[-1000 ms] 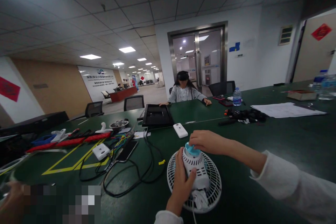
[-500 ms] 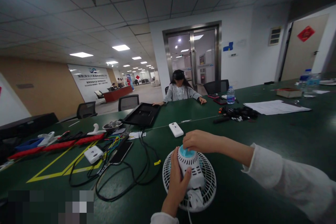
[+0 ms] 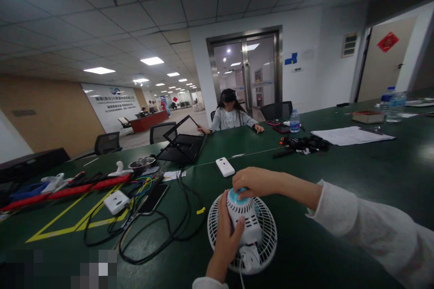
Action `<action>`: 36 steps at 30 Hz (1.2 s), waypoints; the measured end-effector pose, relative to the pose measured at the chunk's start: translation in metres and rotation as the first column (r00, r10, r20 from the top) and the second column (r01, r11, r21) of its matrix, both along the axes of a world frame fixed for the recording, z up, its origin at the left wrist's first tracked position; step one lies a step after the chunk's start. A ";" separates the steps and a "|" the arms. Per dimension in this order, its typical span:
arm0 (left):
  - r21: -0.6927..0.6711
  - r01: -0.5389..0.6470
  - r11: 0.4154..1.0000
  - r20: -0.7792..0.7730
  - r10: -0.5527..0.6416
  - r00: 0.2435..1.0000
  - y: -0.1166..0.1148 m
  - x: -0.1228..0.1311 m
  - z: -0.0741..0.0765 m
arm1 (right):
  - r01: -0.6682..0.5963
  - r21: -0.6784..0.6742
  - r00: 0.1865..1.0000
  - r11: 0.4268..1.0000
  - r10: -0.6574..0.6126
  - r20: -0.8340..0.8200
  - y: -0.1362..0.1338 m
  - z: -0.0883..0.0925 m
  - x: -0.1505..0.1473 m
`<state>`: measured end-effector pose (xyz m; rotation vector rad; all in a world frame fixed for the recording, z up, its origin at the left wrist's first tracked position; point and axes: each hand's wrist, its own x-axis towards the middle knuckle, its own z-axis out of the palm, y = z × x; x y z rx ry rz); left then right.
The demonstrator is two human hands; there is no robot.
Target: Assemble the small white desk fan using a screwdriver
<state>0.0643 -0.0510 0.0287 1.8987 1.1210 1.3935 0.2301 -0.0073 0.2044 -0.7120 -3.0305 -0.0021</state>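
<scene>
Sensibly, we gripped the light-looking desk fan (image 3: 268, 240), face-down just before the white remote (image 3: 224, 166), by its stiff motor housing (image 3: 247, 221), left hand (image 3: 226, 235) wrapped round, right hand (image 3: 257, 182) pinching the blue knob (image 3: 235, 197).

A small white plastic desk fan (image 3: 267, 241) lies face down on the dark green surface (image 3: 356, 176), its round slatted grille flat against it. The vented white motor housing (image 3: 251, 223) stands upward from the grille's middle, topped by a light-blue round cap (image 3: 233, 197).
</scene>
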 end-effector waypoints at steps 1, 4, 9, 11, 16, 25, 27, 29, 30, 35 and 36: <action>0.001 0.000 1.000 0.000 0.000 1.000 0.000 0.000 0.000 | 0.019 -0.002 1.000 1.000 -0.019 0.006 0.000 0.000 -0.001; 0.002 -0.003 1.000 0.001 0.003 1.000 -0.001 0.000 0.000 | 0.086 0.008 0.996 0.996 -0.086 0.015 -0.003 -0.001 -0.004; -0.026 -0.015 1.000 -0.004 0.015 1.000 -0.001 0.000 -0.003 | 0.220 0.034 0.975 0.975 -0.221 0.021 -0.008 -0.005 -0.011; -0.028 -0.014 1.000 -0.011 0.014 1.000 -0.001 -0.001 -0.003 | 0.280 0.036 0.960 0.959 -0.281 0.014 -0.010 -0.006 -0.013; -0.019 -0.011 1.000 -0.008 0.011 1.000 -0.002 0.001 0.001 | 0.424 0.003 0.905 0.905 -0.424 -0.018 -0.018 -0.007 -0.020; -0.001 -0.007 1.000 0.005 0.007 1.000 -0.001 0.001 0.002 | 0.621 -0.218 0.755 0.753 -0.649 -0.091 -0.017 -0.011 -0.032; -0.005 -0.005 1.000 0.008 0.005 1.000 0.000 -0.001 0.000 | 0.558 -0.318 0.792 0.767 -0.606 -0.074 -0.015 -0.008 -0.025; -0.013 0.002 1.000 0.010 -0.002 1.000 0.002 -0.002 -0.001 | 0.476 -0.379 0.838 0.794 -0.540 -0.078 -0.014 -0.004 -0.014; -0.014 0.006 1.000 0.011 -0.006 1.000 0.002 -0.003 -0.001 | 0.430 -0.382 0.863 0.818 -0.497 -0.092 -0.013 -0.002 -0.007; 0.005 0.013 1.000 0.024 -0.013 1.000 0.001 -0.003 -0.001 | 0.201 -0.327 0.957 0.924 -0.257 -0.137 -0.005 -0.002 0.013; 0.003 0.011 1.000 0.024 -0.011 1.000 0.001 -0.003 -0.001 | 0.182 -0.327 0.961 0.927 -0.238 -0.138 -0.003 -0.004 0.014</action>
